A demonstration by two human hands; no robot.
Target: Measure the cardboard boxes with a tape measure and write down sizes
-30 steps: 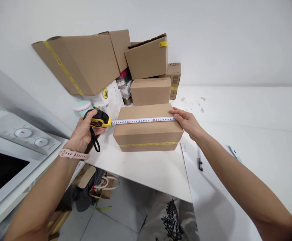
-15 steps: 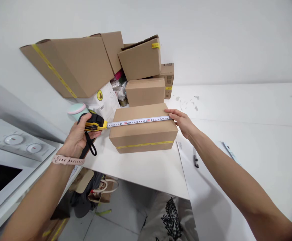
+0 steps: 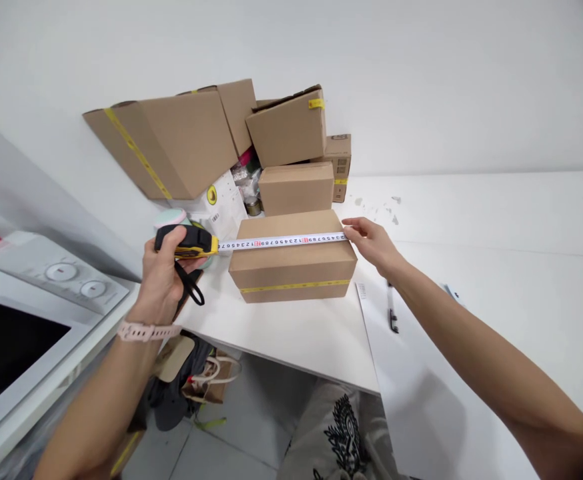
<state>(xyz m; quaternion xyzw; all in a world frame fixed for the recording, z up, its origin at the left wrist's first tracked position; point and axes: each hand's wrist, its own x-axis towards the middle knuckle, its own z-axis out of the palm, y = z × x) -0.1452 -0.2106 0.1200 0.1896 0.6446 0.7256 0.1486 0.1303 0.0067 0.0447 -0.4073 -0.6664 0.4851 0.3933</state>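
Observation:
A closed cardboard box (image 3: 291, 267) with yellow tape along its front side sits on the white table. My left hand (image 3: 164, 277) is closed round a black and yellow tape measure (image 3: 191, 241) left of the box, its black wrist strap (image 3: 190, 285) hanging down. The white blade (image 3: 281, 241) of the tape measure runs out across the box top, from the left edge to the right. At the box's right edge, my right hand (image 3: 374, 247) pinches the blade's end between thumb and fingers; the very tip is hidden.
Several cardboard boxes (image 3: 296, 190) stand behind, against the wall. A mint cup with a pink lid (image 3: 170, 219) is behind my left hand. A white microwave (image 3: 16, 320) stands at left. Right of the box, a black pen (image 3: 392, 319) lies on white paper (image 3: 421, 400).
The view has shifted, so most things sit farther right. My right index finger has moved off the box top to the blade's end. The tape measure is still held.

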